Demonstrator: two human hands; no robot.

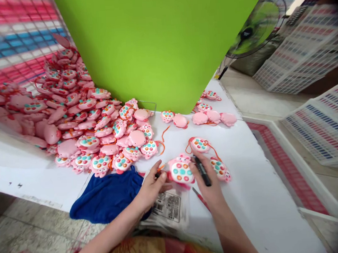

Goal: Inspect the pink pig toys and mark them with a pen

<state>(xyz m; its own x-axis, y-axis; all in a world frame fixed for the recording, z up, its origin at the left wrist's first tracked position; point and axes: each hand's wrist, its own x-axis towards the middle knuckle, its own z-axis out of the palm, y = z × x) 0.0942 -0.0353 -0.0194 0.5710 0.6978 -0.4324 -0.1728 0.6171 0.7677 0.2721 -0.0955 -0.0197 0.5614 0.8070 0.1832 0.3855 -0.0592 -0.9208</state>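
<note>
Between my hands is a pink animal-shaped push-button toy (181,171) with a white face and coloured round buttons, slightly blurred. My left hand (151,187) is closed at its left edge, by an orange cord; a small dark piece shows at the fingers, too little to name. My right hand (209,181) holds a black marker (202,171) across the fingers, its fingertips at the toy's right edge. Just beyond lie two similar toys, one upper (200,144) and one by my right hand (220,170). A thin red-handled tool (201,199) lies partly under my right hand.
A big heap of pink toys (79,125) covers the table's left. A tall green box (157,46) stands behind, with more toys (213,117) at its right. Blue cloth (107,196) and printed plastic packaging (168,205) lie near me. A fan (256,29) and white crates (305,51) stand right.
</note>
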